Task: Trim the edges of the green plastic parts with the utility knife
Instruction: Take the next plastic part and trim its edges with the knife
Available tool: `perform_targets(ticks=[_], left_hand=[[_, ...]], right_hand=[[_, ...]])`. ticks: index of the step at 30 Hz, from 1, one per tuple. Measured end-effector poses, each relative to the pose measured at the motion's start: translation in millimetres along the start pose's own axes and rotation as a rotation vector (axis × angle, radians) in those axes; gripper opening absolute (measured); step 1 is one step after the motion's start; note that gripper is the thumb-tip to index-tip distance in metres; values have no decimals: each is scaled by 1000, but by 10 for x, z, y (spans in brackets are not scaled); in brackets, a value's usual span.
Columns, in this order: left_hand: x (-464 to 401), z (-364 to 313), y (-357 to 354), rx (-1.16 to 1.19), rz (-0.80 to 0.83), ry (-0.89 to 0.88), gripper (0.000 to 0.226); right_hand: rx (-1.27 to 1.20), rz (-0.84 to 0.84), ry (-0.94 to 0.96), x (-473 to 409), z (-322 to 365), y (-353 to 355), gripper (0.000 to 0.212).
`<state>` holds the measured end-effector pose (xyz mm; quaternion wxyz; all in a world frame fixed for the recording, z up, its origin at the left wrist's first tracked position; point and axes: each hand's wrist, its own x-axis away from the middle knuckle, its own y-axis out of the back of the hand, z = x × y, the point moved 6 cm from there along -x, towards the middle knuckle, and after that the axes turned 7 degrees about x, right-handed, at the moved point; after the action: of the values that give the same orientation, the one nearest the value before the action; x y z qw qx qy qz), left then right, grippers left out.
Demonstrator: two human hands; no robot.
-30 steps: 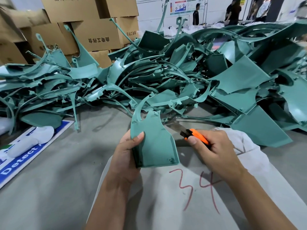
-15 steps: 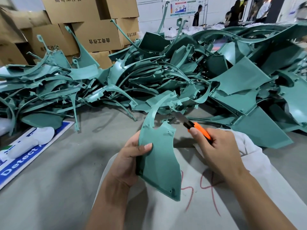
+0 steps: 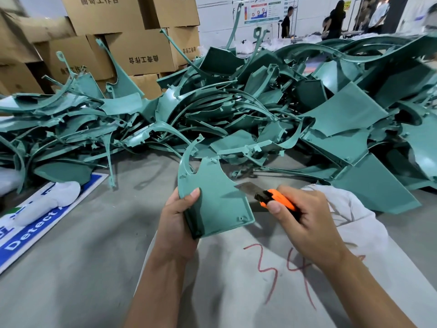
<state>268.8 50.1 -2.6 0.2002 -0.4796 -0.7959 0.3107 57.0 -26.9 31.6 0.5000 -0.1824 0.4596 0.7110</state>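
Half a second ago the curved green plastic part [image 3: 214, 197] stood tilted with its long edge down; now the left hand [image 3: 178, 223] — thumb pressed over its near face — has turned it flatter, and the blade of the orange utility knife [image 3: 275, 200], gripped in the right hand [image 3: 305, 221], has come to touch its right edge. The trimming stroke looks about to begin. Behind, a large pile of green plastic parts [image 3: 236, 110] waits on the grey surface [image 3: 71, 256]; the brown cardboard boxes [image 3: 139, 53] hide their contents.
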Motion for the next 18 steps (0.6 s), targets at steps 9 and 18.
perform_targets(ticks=[9,18], left_hand=[[0,-253,159,-90,-195,-282,39],[-4,-277,205,-121,-48,-166,44]], right_hand=[[203,-3,62,-26,-67,74,45],[121,87,68,-5,-64,14,47]])
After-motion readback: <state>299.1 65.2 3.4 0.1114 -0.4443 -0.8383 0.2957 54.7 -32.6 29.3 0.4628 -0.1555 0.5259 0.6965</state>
